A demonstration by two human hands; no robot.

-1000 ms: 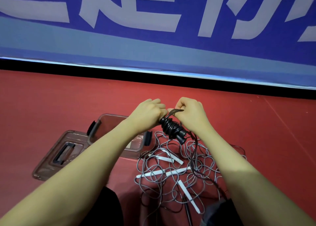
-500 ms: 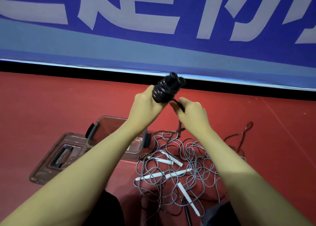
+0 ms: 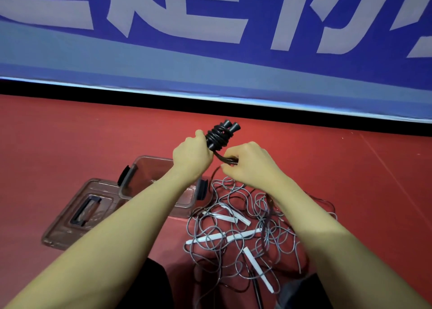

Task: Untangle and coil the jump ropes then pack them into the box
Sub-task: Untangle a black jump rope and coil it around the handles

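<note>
At the lower left of the frame a clear brown-tinted lid [image 3: 77, 217] with a dark handle lies flat on the red floor [image 3: 70, 133], touching the open clear box [image 3: 149, 168], which sits just right of it with black latches on its ends. Above the box, at the centre of the frame, the left hand [image 3: 192, 158] has its fingers curled round the lower end of a black jump rope bundle [image 3: 221, 134], cord wound tightly round two black handles that point up and to the right. Just right of it, the right hand [image 3: 247, 165] pinches a loose black stretch of that cord between thumb and fingertips, close under the bundle. Below the right hand and forearm, at the lower centre and right of the frame, a tangle of grey ropes [image 3: 245, 234] with white handles lies spread on the floor, its left edge just beside the box. A blue banner [image 3: 210, 51] with pale lettering fills the top of the frame.
</note>
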